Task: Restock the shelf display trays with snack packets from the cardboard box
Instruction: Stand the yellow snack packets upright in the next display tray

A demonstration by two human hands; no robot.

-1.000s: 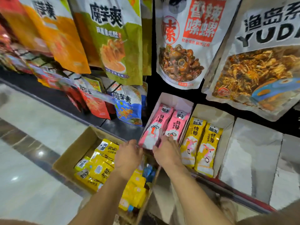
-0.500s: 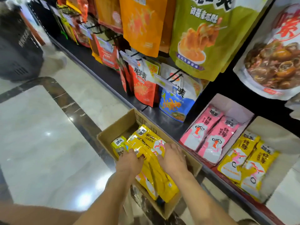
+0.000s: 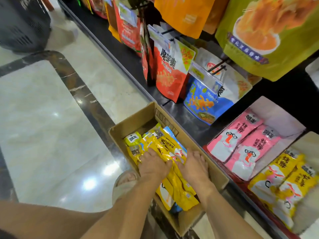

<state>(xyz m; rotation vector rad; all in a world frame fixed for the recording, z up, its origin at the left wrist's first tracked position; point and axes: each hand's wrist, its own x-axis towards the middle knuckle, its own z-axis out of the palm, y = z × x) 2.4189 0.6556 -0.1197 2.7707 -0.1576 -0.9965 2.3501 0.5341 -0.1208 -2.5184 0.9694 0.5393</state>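
Note:
An open cardboard box (image 3: 138, 123) sits on the floor against the shelf base, filled with yellow snack packets (image 3: 165, 144). Both my hands are inside it. My left hand (image 3: 153, 165) lies flat on the pile, fingers spread over the packets. My right hand (image 3: 193, 166) is on the pile's right side by the box wall, thumb on top and fingers bent down over the packets' edge, fingertips hidden. On the shelf to the right, a white display tray (image 3: 283, 114) holds two pink packets (image 3: 241, 144). The tray beside it (image 3: 309, 140) holds yellow packets (image 3: 284, 183).
Large snack bags hang on pegs above the shelf, red (image 3: 170, 69), blue (image 3: 207, 100), orange (image 3: 184, 12) and green (image 3: 269, 37). A glossy marble floor (image 3: 43, 126) stretches left. A dark basket (image 3: 22, 23) stands far left. My sandalled foot (image 3: 126, 183) is beside the box.
A second ago my hands were at the pink packets in the tray. They have since dropped into the box, and in the last half second they stayed on the yellow packets.

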